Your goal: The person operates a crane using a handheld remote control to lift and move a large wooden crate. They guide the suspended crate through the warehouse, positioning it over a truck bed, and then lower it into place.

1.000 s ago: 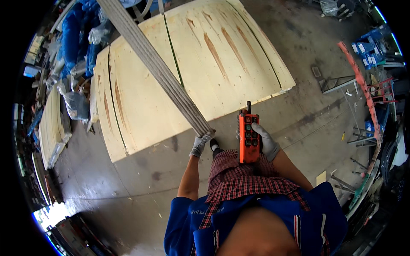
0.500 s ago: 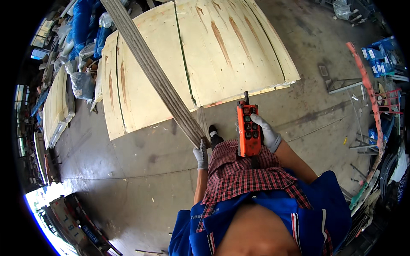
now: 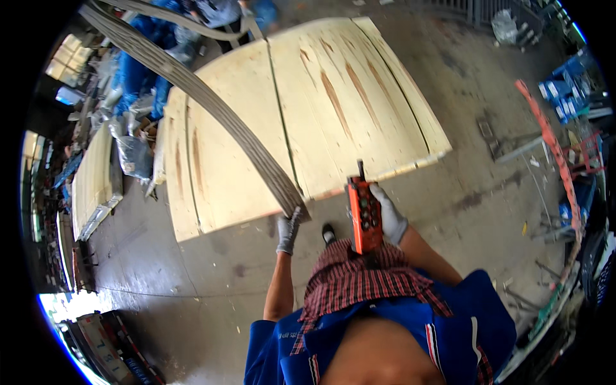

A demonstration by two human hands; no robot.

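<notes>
My left hand (image 3: 288, 232), in a grey glove, is closed on the near end of a broad grey lifting sling (image 3: 212, 96). From there the sling curves up and leftward over a large pale wooden panel stack (image 3: 237, 154), out past the upper left. In my gloved right hand (image 3: 391, 218) is an orange crane remote control (image 3: 365, 218) with dark buttons and a stubby antenna. It is held upright in front of my checked apron (image 3: 366, 273). My left fingers are partly hidden by the sling.
Beyond the stack stands another person (image 3: 221, 16) beside a second sling length (image 3: 186, 20). Plastic-wrapped bundles (image 3: 133, 154) and a smaller panel stack (image 3: 95, 183) lie left. A red metal rail (image 3: 548, 138) and frames stand right; a truck (image 3: 109, 350) is at lower left.
My left hand has moved forward and slightly left with the sling, which now bends more. The remote has shifted a little left and turned. The other person has come into view at the far side.
</notes>
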